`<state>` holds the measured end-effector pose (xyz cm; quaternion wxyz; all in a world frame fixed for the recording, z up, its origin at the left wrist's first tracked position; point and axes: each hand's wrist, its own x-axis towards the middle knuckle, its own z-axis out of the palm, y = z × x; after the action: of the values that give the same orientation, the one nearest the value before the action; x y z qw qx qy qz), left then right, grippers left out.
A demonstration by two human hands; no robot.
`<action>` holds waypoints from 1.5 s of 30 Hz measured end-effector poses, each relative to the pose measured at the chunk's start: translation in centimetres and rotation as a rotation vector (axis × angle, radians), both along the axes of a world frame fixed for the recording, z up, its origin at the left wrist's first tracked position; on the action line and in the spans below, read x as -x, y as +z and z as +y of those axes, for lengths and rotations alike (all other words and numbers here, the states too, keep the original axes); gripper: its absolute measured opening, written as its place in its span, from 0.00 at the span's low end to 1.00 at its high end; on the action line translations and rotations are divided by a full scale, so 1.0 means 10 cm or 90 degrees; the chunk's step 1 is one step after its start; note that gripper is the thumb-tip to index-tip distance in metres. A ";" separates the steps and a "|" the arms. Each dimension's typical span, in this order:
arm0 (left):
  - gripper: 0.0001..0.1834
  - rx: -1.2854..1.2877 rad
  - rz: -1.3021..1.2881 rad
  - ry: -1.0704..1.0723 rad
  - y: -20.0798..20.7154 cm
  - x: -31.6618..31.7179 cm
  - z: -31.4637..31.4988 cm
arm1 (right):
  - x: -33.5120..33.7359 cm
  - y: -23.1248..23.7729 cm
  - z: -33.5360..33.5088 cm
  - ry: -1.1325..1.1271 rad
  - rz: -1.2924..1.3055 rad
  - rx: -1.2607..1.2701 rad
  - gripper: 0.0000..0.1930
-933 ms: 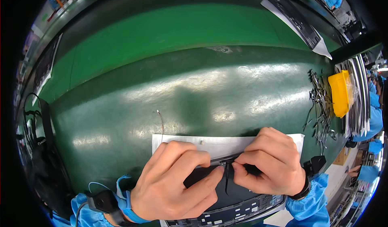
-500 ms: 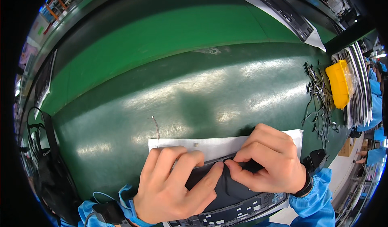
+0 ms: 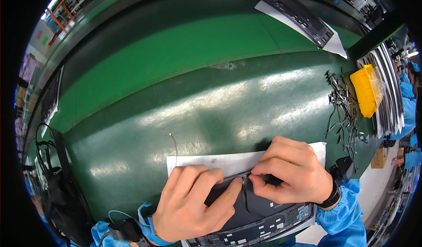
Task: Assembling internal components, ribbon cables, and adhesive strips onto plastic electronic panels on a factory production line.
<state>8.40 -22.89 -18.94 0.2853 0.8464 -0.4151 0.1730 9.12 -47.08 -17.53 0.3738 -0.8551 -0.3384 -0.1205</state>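
A dark flat panel (image 3: pixel 233 223), like a laptop keyboard cover with pale patches along its near part, lies before me on a white sheet (image 3: pixel 314 152). A thin black cable (image 3: pixel 245 198) runs down its face from near the far edge. My left hand (image 3: pixel 193 203) rests over the panel's left side, fingers apart and bent, the index fingertip pressing beside the cable's upper end. Close by on the right, my right hand (image 3: pixel 292 172) pinches thumb and forefinger together at that end, apparently on the cable. The fingers hide part of the pinched piece.
Loose black cables (image 3: pixel 343 108) lie in a heap at the right, beside a yellow bin (image 3: pixel 365 91) and stacked sheets (image 3: pixel 389 88). Another panel (image 3: pixel 299 18) lies at the far right. A black bag (image 3: pixel 66 198) stands left. One thin wire (image 3: pixel 174 143) lies beyond the sheet.
The right fingertips have shifted slightly at the panel's far edge, and more of the black cable shows below them. The left hand keeps its pose; the whole view has shifted a little.
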 end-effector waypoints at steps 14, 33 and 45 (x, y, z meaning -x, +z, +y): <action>0.15 0.047 -0.005 0.038 0.04 -0.08 -0.15 | 0.00 -0.08 -0.03 0.010 -0.057 0.019 0.11; 0.12 0.062 0.035 0.032 0.00 -0.13 -0.33 | -0.08 -0.16 -0.11 0.062 -0.094 0.004 0.08; 0.09 0.121 0.123 0.031 0.00 -0.13 -0.23 | -0.07 -0.09 -0.07 -0.033 0.177 -0.171 0.04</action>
<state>9.67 -25.22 -18.98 0.3984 0.8381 -0.3469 0.1358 9.84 -47.73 -18.46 0.5246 -0.8143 -0.2421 -0.0553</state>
